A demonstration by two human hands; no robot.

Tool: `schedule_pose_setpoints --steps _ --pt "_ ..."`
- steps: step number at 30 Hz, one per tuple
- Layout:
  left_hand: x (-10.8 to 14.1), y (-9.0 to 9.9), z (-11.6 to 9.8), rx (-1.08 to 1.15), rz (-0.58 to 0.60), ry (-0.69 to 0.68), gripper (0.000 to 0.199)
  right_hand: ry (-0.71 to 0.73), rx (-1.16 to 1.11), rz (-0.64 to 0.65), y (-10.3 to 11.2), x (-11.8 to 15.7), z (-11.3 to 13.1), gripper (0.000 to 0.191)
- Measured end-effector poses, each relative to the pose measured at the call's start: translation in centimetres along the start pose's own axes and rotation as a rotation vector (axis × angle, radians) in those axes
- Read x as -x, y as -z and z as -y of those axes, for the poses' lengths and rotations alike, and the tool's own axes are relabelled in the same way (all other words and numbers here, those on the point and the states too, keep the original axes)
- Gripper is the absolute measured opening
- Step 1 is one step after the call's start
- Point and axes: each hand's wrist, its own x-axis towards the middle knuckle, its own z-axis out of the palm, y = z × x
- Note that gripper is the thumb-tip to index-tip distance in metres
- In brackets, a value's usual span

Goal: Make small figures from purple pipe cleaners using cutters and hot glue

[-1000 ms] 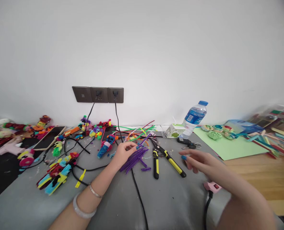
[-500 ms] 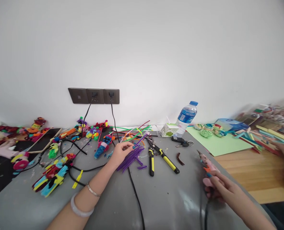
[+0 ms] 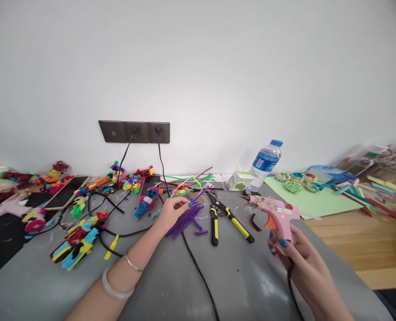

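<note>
In the head view my right hand (image 3: 305,256) is wrapped round the handle of a pink hot glue gun (image 3: 281,218). The gun is held up above the table, its nozzle pointing left and its black cord hanging below. My left hand (image 3: 174,214) is closed in a pinch at the bundle of purple pipe cleaners (image 3: 186,222); what lies between the fingertips is too small to make out. Wire-stripping pliers (image 3: 233,218) with yellow and black handles lie spread between the two hands. A short brown piece (image 3: 255,222) is just beyond the gun.
Several pipe-cleaner dolls (image 3: 79,245), a phone (image 3: 67,192) and black cords (image 3: 198,267) cover the left side. A water bottle (image 3: 265,162), a small carton (image 3: 241,180) and green paper (image 3: 308,200) with folded rosettes stand or lie at the back right.
My right hand has raised the glue gun and moved left, turning it side-on with the nozzle leftward. My left hand stays by the pipe cleaners. Another person's hand at the right has left the view.
</note>
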Motion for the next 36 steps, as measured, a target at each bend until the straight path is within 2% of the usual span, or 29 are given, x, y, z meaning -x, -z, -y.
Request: schedule_pose_setpoints --steps 3,4,8,13,17,24,30,36 --pt "0.1 -0.1 0.2 -0.027 -0.002 -0.024 0.023 0.04 -0.079 0.17 -2.6 0.1 -0.8 0.032" --pt "0.1 -0.1 0.3 -0.037 -0.006 -0.032 0.022 0.053 -0.107 0.213 -3.4 0.1 -1.1 0.03" --pt "0.2 -0.2 0.4 -0.077 -0.018 -0.063 0.02 0.035 -0.205 0.318 -6.0 0.0 -2.1 0.042" --pt "0.3 -0.3 0.1 -0.128 -0.012 -0.111 0.019 0.038 -0.168 0.353 -8.2 0.2 -3.0 0.049" --pt "0.4 -0.3 -0.2 -0.148 -0.025 -0.128 0.017 0.076 -0.092 0.347 -8.7 0.4 -3.6 0.051" --pt "0.5 -0.4 -0.2 -0.199 -0.075 -0.205 0.014 0.187 0.117 0.323 -8.4 0.8 -4.5 0.053" --pt "0.6 -0.4 -0.1 -0.231 -0.074 -0.227 0.015 0.267 0.204 0.365 -8.6 1.2 -3.8 0.051" --pt "0.6 -0.4 -0.2 -0.238 -0.073 -0.228 0.016 0.279 0.242 0.357 -8.6 1.1 -3.7 0.048"
